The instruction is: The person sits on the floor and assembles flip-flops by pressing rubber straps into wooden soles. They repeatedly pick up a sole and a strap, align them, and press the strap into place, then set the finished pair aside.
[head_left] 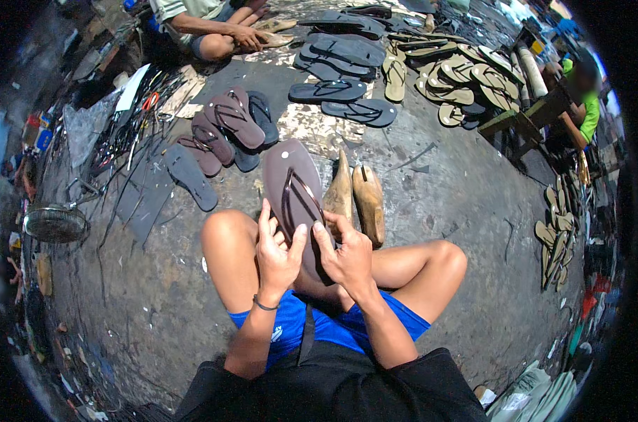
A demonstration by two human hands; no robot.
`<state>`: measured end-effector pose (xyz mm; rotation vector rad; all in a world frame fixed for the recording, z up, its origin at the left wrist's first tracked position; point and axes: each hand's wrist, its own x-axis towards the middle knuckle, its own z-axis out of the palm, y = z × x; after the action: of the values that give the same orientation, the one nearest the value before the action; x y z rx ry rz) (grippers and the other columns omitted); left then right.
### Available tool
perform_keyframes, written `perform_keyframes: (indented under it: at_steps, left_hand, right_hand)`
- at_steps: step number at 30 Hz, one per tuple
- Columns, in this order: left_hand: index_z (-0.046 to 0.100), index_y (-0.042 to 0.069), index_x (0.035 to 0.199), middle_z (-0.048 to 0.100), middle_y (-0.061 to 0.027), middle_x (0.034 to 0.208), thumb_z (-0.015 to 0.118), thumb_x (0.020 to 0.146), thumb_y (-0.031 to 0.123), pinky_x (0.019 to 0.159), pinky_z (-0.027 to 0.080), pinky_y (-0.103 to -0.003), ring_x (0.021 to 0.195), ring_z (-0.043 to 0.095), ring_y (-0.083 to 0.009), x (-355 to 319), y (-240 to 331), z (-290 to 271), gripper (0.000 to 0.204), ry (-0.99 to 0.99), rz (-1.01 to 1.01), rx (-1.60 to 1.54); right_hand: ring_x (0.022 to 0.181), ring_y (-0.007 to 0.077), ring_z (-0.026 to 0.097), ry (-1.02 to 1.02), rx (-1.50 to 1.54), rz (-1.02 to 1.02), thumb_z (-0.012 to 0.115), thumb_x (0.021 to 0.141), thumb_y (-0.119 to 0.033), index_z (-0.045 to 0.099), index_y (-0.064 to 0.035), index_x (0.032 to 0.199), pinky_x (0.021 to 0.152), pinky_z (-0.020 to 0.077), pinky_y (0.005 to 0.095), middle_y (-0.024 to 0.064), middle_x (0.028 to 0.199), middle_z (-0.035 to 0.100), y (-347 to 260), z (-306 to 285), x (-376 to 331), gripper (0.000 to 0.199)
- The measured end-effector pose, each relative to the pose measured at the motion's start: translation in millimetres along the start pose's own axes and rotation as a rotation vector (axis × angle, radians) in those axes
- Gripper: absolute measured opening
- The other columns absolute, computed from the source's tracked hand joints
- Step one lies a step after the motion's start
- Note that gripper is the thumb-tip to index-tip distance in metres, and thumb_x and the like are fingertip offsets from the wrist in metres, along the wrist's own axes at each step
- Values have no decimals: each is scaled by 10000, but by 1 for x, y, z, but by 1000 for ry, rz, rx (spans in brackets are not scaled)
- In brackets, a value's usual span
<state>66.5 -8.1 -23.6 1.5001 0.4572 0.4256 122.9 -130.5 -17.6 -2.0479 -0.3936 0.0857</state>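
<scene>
Between my two hands is a brown flip-flop [291,163] with dark glossy straps, its toe end pointing away from me. My left hand [278,253] grips its left edge, thumb on the top face and fingers round the side. On the opposite edge my right hand [348,252] holds it the same way, thumb near the strap. Just beyond my right hand stand two wooden shoe lasts [368,200], side by side on the floor. The flip-flop's underside is hidden.
Brown flip-flops [238,123] and a loose dark sole [190,177] lie ahead to the left. Dark flip-flops [329,90] and a pile of tan flip-flops [466,74] lie farther off. A fan [55,224] stands left. Two other people sit at far left and far right.
</scene>
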Motion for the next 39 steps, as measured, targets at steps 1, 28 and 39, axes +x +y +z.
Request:
perform_keyframes:
  at_steps: [1, 28, 39]
  left_hand:
    - [96, -21, 1534, 457, -233, 1383, 540, 929, -41, 1015, 464, -343, 1257, 511, -276, -2, -4, -1, 750, -14, 31, 26]
    - [336, -14, 1410, 549, -108, 1270, 680, 900, 170, 1033, 410, -323, 1177, 530, -185, 4, 4, -9, 642, -74, -65, -354]
    - [150, 42, 1515, 469, -155, 1416, 545, 932, 54, 1030, 444, -365, 1210, 554, -237, 3, -3, -59, 705, -402, -176, -828]
  right_hand:
    - [783, 335, 699, -2, -2, -52, 665, 900, -238, 589, -31, 1204, 701, 548, 415, 186, 923, 703, 4, 1, 0, 376]
    - [788, 315, 678, 199, 95, -172, 653, 882, -70, 629, -32, 1080, 655, 543, 377, 159, 956, 679, 14, 9, -6, 203]
    - [727, 253, 664, 136, 294, -99, 606, 884, -13, 625, -16, 1120, 660, 522, 351, 171, 913, 670, 10, 18, 26, 237]
